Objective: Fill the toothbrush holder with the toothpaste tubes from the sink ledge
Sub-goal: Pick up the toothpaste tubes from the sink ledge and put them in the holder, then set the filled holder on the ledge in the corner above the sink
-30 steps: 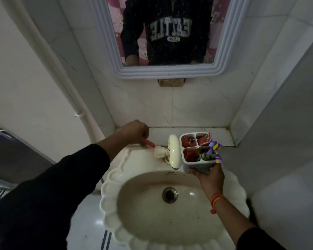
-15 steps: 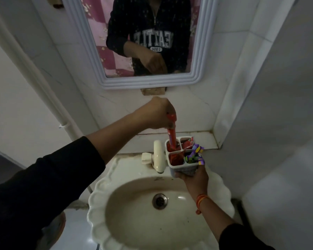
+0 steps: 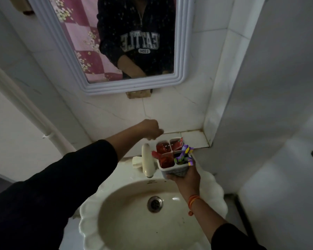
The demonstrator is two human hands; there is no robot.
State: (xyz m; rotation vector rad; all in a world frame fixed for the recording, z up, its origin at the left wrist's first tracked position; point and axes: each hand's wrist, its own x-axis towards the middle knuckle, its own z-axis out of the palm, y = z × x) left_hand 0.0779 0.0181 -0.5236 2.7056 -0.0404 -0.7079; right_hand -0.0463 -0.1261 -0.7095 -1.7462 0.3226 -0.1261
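My right hand grips the white four-compartment toothbrush holder from below, above the basin's back rim. Red toothpaste tubes fill three compartments, and one tube end sticks out over the left wall. The fourth compartment holds purple, green and yellow items. My left hand hovers just above and left of the holder, fingers curled loosely, with nothing visible in it. The tiled ledge behind the holder shows no tubes.
A cream tap stands left of the holder. The scalloped white basin with its metal drain lies below. A framed mirror hangs above, a pipe runs down the left wall, and a wall closes in on the right.
My left hand took a red tube from the ledge, lowered it into the holder and let go. It has now drawn back up and left, with no tube in it. The view shifted slightly.
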